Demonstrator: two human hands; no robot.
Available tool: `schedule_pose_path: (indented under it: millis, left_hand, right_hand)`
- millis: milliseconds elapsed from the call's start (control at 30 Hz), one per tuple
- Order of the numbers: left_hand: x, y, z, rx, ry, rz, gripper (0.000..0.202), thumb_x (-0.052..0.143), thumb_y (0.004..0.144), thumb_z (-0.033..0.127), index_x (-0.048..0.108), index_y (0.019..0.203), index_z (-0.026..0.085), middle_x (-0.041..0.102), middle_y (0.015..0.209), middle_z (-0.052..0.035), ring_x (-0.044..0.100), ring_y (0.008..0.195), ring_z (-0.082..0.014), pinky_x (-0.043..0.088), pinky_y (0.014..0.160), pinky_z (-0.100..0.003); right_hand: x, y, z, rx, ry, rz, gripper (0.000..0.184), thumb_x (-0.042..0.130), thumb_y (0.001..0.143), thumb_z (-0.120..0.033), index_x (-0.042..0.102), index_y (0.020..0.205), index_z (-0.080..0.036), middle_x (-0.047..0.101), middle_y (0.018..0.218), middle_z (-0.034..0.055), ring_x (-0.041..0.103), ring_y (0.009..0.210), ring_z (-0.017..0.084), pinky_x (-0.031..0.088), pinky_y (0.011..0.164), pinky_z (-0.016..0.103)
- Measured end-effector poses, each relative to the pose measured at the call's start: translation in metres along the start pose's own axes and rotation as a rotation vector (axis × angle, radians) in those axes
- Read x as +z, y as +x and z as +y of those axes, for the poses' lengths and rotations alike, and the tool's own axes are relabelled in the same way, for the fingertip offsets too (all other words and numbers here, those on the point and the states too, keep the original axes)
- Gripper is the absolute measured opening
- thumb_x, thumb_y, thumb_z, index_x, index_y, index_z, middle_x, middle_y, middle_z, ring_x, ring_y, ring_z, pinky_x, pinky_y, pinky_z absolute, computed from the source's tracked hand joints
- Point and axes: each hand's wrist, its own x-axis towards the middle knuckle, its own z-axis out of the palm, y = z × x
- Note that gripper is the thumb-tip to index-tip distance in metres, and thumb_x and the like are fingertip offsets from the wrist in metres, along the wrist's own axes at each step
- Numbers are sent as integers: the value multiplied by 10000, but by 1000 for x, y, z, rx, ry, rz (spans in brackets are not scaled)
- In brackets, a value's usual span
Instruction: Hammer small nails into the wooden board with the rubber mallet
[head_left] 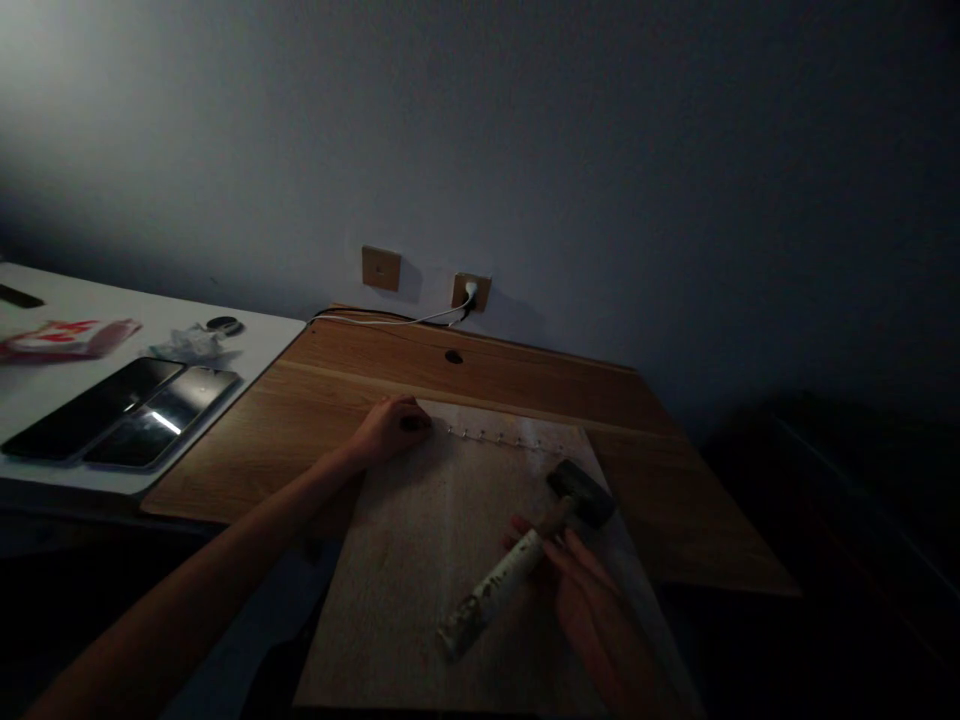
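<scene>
A pale wooden board (420,580) lies on a brown wooden desk (480,385). A row of small nails (495,437) stands along the board's far edge. My left hand (390,428) rests at the board's far left corner, fingers curled and pinched at the first nail's spot. A hammer (525,555) with a dark head and a pale, worn handle lies slanted on the board. My right hand (585,590) lies under and beside the handle with its fingers loosely spread, touching it.
Two dark phones (127,410) lie on a white table (45,390) to the left, with a red and white packet (64,338) and crumpled plastic (187,343). A white cable (397,320) runs to a wall socket (471,291). The right side is dark.
</scene>
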Motion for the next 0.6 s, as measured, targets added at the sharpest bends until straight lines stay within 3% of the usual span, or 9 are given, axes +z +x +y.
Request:
schedule_pose_path:
  millis: [100, 167, 267, 433, 500, 600]
  left_hand:
    - [-1, -2, 0, -6, 41, 7, 143, 674, 852, 287, 767, 909, 196, 688, 885, -50, 652, 884, -202, 499, 829, -296]
    - [-3, -12, 2, 0, 97, 42, 191, 656, 856, 285, 752, 998, 202, 684, 946, -64, 643, 962, -231, 509, 887, -334]
    - [-7, -45, 10, -10, 203, 132, 327, 610, 891, 321, 689, 1189, 212, 644, 1156, -98, 616, 1099, -271, 502, 993, -418]
    - [-15, -119, 38, -149, 344, 181, 410, 510, 969, 447, 593, 1299, 218, 559, 1338, -134, 642, 1125, -298, 534, 976, -498]
    - [-14, -136, 55, -158, 354, 167, 396, 492, 982, 450, 579, 1301, 231, 557, 1351, -127, 651, 1133, -295, 554, 953, -487]
    - [-7, -141, 83, -132, 368, 159, 376, 518, 976, 438, 571, 1296, 245, 570, 1327, -111, 671, 1089, -276, 573, 923, -456]
  right_hand:
    - [-26, -6, 0, -101, -342, -71, 569, 808, 759, -541, 709, 1234, -243, 723, 1285, 92, 695, 1155, 278, 559, 987, 402]
    - [-48, -11, -2, -210, -691, -139, 502, 701, 854, -558, 723, 1244, -243, 756, 1182, 100, 734, 1035, 271, 600, 885, 381]
    - [-75, -18, -3, -570, -1051, -29, 382, 577, 950, -510, 745, 1182, -257, 749, 1185, 94, 726, 1044, 259, 603, 876, 363]
    - [-104, -17, 2, -1118, -1429, 109, 372, 495, 1019, -434, 709, 1239, -225, 740, 1239, 91, 669, 1166, 268, 553, 996, 443]
    - [-112, -13, 5, -1215, -1542, 102, 385, 485, 1029, -405, 666, 1319, -227, 718, 1300, 83, 595, 1283, 295, 517, 1027, 491]
    - [-118, -10, 5, -1261, -1644, 42, 361, 463, 1032, -321, 663, 1328, -278, 706, 1330, 50, 512, 1377, 322, 423, 1089, 572]
